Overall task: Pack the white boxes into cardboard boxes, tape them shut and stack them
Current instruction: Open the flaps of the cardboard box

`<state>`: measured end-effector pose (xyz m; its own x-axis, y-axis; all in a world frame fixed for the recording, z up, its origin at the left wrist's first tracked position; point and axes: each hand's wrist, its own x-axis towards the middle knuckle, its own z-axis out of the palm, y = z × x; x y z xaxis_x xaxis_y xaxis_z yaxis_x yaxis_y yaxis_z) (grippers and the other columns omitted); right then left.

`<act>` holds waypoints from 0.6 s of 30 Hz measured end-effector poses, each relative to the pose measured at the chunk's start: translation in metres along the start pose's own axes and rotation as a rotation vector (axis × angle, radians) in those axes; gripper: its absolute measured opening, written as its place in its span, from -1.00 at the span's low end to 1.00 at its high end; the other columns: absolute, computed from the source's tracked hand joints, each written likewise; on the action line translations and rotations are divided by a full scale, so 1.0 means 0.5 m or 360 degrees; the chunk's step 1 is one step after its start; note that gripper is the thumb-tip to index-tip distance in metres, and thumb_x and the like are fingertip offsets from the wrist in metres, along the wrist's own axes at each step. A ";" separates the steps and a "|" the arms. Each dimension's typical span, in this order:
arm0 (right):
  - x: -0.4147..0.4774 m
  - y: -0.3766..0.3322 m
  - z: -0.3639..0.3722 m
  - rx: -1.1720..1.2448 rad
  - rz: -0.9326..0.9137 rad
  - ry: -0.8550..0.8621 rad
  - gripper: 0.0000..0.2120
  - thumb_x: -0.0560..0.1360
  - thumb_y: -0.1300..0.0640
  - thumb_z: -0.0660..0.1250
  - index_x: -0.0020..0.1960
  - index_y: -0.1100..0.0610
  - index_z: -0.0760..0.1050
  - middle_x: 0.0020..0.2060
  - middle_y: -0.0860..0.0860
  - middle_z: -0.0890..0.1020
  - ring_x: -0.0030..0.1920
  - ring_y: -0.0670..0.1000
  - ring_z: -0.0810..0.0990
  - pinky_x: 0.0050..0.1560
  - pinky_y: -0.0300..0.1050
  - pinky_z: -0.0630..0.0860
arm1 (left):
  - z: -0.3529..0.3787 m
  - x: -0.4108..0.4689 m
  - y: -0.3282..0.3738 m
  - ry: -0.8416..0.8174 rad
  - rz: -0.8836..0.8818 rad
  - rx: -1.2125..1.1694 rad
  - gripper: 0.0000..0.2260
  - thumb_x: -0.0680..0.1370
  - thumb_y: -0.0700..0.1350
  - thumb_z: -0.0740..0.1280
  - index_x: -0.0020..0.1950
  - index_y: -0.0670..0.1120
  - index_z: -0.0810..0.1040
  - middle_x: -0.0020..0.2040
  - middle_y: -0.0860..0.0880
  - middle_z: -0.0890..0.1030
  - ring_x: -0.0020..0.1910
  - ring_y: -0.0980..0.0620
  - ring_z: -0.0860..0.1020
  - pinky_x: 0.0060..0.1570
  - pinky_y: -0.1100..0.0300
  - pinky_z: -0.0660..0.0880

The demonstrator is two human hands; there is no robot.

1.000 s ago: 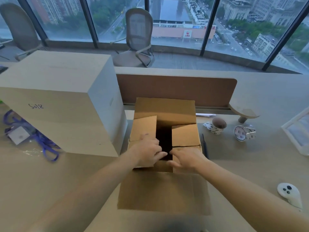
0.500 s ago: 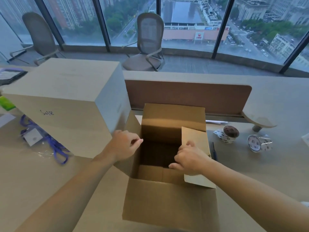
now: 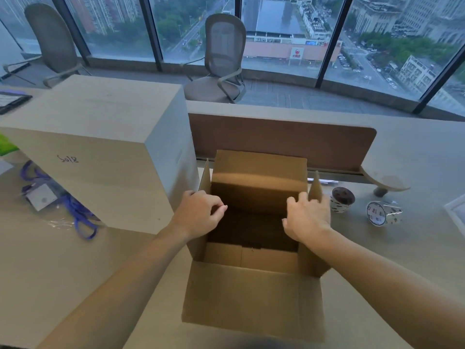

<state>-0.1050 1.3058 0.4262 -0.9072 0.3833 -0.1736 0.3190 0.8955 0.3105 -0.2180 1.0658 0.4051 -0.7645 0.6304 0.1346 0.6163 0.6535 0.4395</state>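
Nearest the person, the cardboard box (image 3: 251, 298) sits on the bench (image 3: 63, 273) with its top open. Its near flap is folded out and down toward the camera, and both forearms reach over that flap from the lower corners. Inside, the bottom is dark, and I cannot tell what lies there. The left hand (image 3: 198, 212) is at the left flap (image 3: 205, 177), which stands upright. Its fingers are curled over the flap's top edge, with the tips bunched together just inside the opening, gripping the card. The right hand (image 3: 308, 217) is at the right flap (image 3: 315, 187), which also stands upright. Its fingers are bent round the flap's inner edge and its thumb points into the box, so it holds that flap as well. The far flap rises straight up at the back of the opening. Just beside the cardboard box on the left stands a large white box (image 3: 100, 152), taller than the cardboard one, with a handwritten mark on the side facing the person. A blue lanyard (image 3: 78, 215) with a card lies on the bench to the left of it, partly tucked behind its corner. To the right of the cardboard box are two tape rolls. The dark-cored roll (image 3: 342, 199) is near the right flap, and the clear printed roll (image 3: 382, 212) lies farther right on its side. A brown divider panel (image 3: 281, 142) runs across the bench behind them. Beyond it are two grey office chairs, one in the middle (image 3: 224, 59) and one at the far left (image 3: 52, 46), in front of tall windows that look over city buildings.
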 end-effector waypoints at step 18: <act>-0.009 0.053 0.211 0.2190 0.0580 -0.0236 -0.20 0.56 0.42 0.12 0.58 -0.24 -0.01 0.51 0.01 0.30 0.43 0.19 0.36 0.36 0.16 0.40 | -0.002 0.001 0.002 -0.0078 0.0138 0.0288 -0.75 0.60 0.06 0.24 -0.07 0.03 0.69 -0.15 0.10 0.68 -0.03 0.08 0.57 0.19 0.02 0.40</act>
<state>-0.0634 1.3518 0.3369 -0.7089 0.5786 -0.4034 0.6090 0.2137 -0.7638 -0.2179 1.0661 0.4063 -0.6998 0.7042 0.1198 0.7066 0.6578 0.2608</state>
